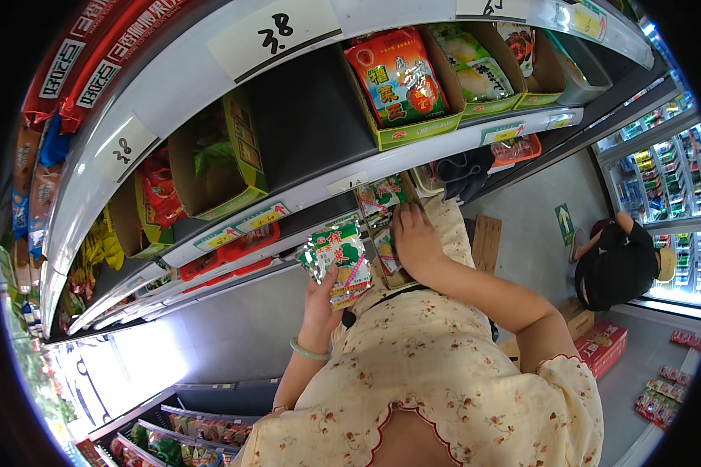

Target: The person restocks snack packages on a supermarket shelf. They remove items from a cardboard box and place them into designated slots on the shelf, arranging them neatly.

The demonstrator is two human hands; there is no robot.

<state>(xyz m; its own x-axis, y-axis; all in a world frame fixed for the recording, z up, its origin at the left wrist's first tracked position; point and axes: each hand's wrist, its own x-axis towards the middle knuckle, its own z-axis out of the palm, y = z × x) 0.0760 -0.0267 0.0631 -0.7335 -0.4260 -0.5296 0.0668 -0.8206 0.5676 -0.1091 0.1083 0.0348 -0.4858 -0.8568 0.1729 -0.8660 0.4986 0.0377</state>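
My left hand (321, 309) grips several green, white and silver foil food packets (337, 257) fanned together, with the thumb across their front. On the left wrist sits a pale green bangle (309, 350). My right hand (416, 239) reaches into a narrow cardboard display box (409, 185) against my lap. Its fingers lie over similar foil packets (384, 192) in that box; the fingertips are partly hidden, so whether they pinch a packet is unclear.
A shop shelf (304, 105) crosses in front, bearing open cartons, including one with red-orange packets (398, 79). An open carton (219, 163) stands to the left. Dark cloth (464, 172) hangs below the shelf edge. A person (616, 265) crouches by a lit display cooler (666, 169). A red box (601, 348) rests on the floor.
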